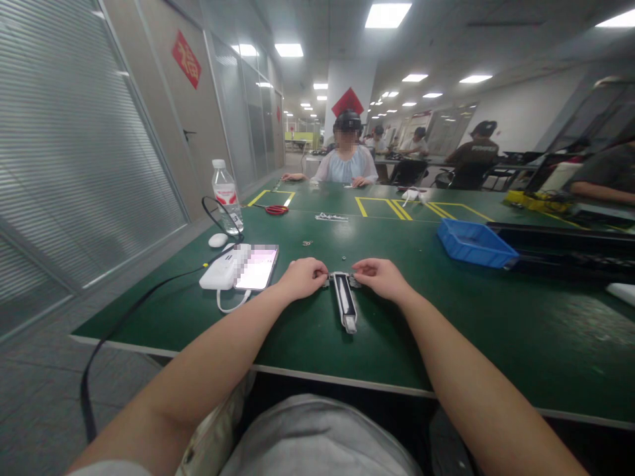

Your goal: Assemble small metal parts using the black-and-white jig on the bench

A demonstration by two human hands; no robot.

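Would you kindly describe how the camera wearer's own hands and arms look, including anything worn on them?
The left hand and right hand are bare, with no gloves, rings or watch visible. Both forearms are uncovered; a pale sleeve shows at the picture's lower left.

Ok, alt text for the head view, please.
The left hand and right hand flank the far end of a slim device on a green table. A phone and bottle are left, a blue tray right; a person sits opposite.
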